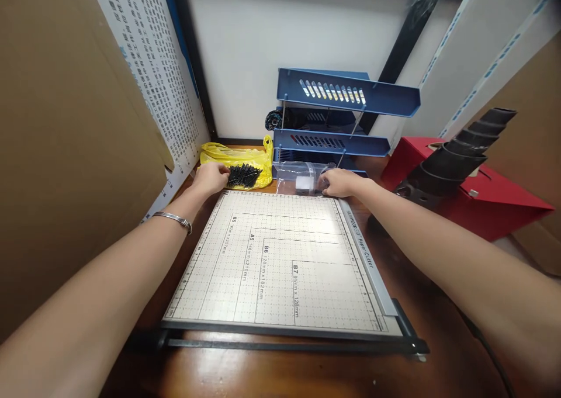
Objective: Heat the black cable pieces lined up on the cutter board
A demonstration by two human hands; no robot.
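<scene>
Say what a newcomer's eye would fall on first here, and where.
Probably the pale gridded paper cutter, filling the middle of the table. Along its far edge, the left hand is at black pieces on a yellow bag, the right hand at a clear bag. Behind stands a blue rack, with a red box to the right.

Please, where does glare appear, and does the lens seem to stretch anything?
Head view: glare on the paper cutter board and near tabletop, glints on the clear bag; head view: left forearm and right forearm widen toward the frame edges, likely wide-angle stretch.
</scene>
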